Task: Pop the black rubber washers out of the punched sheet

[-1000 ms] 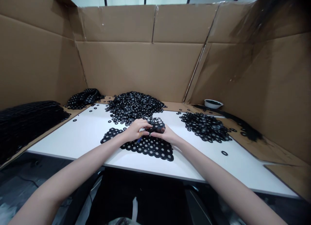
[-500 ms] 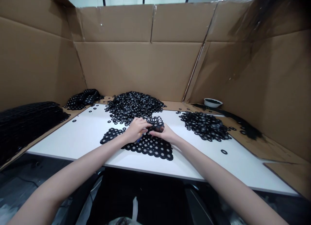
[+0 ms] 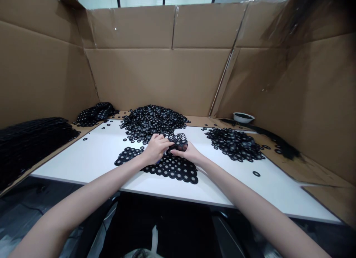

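A black mat of linked rings point(image 3: 174, 169) with pale centres lies on the white table in front of me, part of it lifted and folded up between my hands. My right hand point(image 3: 191, 154) grips the raised part from the right, thumb in front and fingers behind. My left hand point(image 3: 155, 148) is closed at the mat's upper middle, fingertips against the rings. Beneath its palm shows a bit of a small blue tool point(image 3: 158, 162); the rest is hidden by the hand. Open black loops stand up along the far edge of the mat.
A large heap of black rings point(image 3: 155, 118) stands behind my hands, a smaller pile point(image 3: 235, 143) to the right. One loose ring point(image 3: 256, 173) lies near the front right. A white bowl point(image 3: 243, 118), dark stacked material point(image 3: 33, 143) and cardboard walls point(image 3: 133, 72) surround the table.
My left hand has shifted very slightly and covers more of the blue tool. The right hand keeps its hold on the mat, nearly still.
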A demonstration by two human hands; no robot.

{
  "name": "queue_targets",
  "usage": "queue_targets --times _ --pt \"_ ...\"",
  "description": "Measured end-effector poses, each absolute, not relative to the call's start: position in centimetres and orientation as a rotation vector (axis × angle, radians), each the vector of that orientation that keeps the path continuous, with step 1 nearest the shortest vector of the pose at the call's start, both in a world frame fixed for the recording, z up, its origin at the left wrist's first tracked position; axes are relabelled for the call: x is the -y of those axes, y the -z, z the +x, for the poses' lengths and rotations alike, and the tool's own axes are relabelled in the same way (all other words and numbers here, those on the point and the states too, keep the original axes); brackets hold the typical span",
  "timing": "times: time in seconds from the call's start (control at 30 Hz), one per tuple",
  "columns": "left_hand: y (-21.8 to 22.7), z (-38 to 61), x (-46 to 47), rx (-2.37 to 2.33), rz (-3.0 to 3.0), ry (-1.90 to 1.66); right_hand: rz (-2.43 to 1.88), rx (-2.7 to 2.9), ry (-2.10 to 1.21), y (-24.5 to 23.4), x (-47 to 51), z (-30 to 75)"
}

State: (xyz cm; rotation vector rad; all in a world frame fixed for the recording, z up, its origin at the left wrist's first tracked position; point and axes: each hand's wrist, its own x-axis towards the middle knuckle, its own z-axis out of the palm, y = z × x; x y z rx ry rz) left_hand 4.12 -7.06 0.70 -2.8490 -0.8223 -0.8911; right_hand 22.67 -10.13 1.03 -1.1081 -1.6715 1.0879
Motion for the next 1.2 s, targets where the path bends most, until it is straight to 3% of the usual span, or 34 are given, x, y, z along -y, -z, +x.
queue_targets --times 1.2 --pt "-0.29 4.36 6.58 0.863 -2.874 0.919 -1.129 1.726 -1.057 -1.03 9.97 22.57"
